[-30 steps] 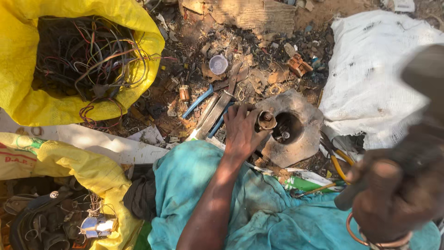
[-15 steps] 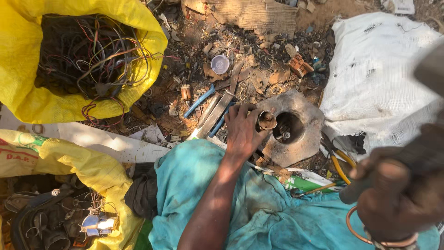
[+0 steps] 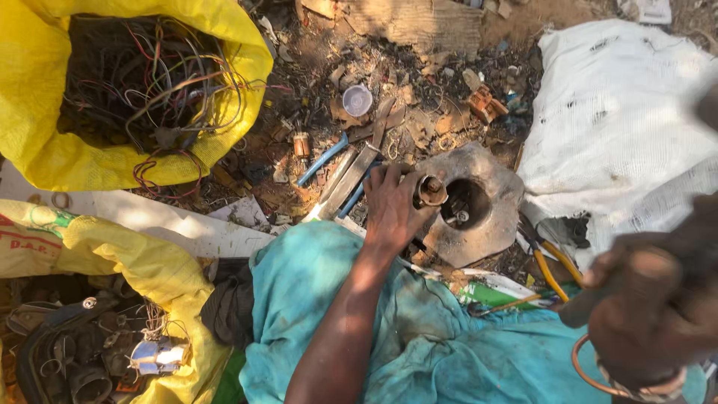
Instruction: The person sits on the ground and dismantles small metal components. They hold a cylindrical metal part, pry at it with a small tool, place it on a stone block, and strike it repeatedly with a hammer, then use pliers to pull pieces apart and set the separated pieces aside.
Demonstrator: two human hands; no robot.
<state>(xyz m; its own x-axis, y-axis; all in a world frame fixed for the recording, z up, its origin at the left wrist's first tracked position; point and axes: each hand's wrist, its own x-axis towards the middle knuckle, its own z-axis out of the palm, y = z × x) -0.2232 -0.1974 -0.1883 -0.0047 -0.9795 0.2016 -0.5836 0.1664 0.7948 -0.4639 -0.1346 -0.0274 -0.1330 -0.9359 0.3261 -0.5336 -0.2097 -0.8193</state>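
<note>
Since a second ago my blurred right hand, fist closed on a dark tool handle, has barely shifted. My left hand stays clamped on the rusty cylindrical metal part, upright on the grey block. Littered dirt ground, outdoors.

Bare earth littered with scraps, chips and bits of metal is seen outdoors, lit by strong sunlight with dappled shade. At the upper left a yellow sack stuffed with tangled wires is set, and a second yellow sack of dark parts lies at the lower left. A white woven sack is spread at the right, and a rough block is placed at the top edge.
</note>
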